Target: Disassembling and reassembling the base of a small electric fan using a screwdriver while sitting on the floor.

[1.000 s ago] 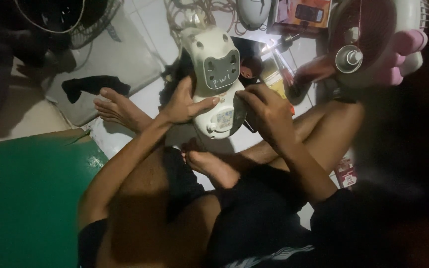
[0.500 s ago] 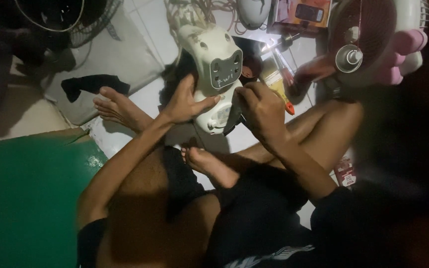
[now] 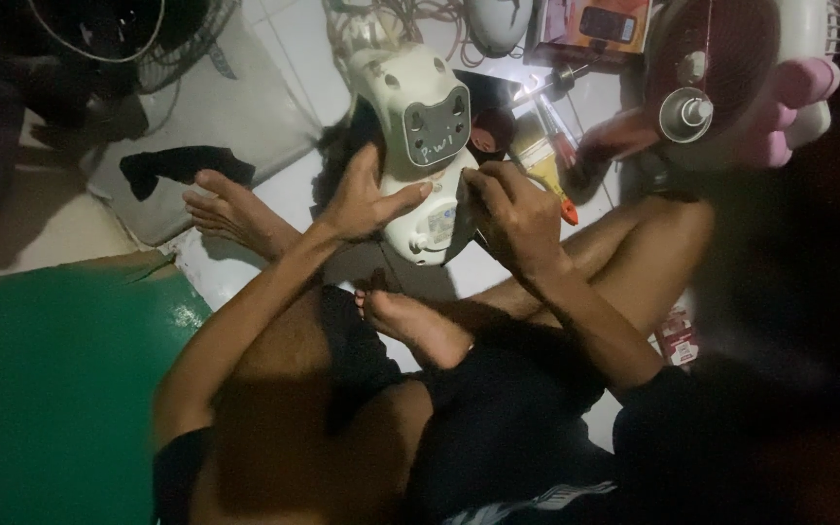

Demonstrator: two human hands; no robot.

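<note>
Cream fan base (image 3: 418, 146) was held on floor between legs. Left hand (image 3: 367, 199) laid spread against its side. Right hand (image 3: 515, 214) pressed closed at its edge. Housing not yet opened; blade fan (image 3: 721, 78) lay apart.

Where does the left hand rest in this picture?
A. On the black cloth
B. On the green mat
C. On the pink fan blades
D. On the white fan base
D: the left hand lies flat against the side of the white fan base, while the right hand is at its other side.
</note>
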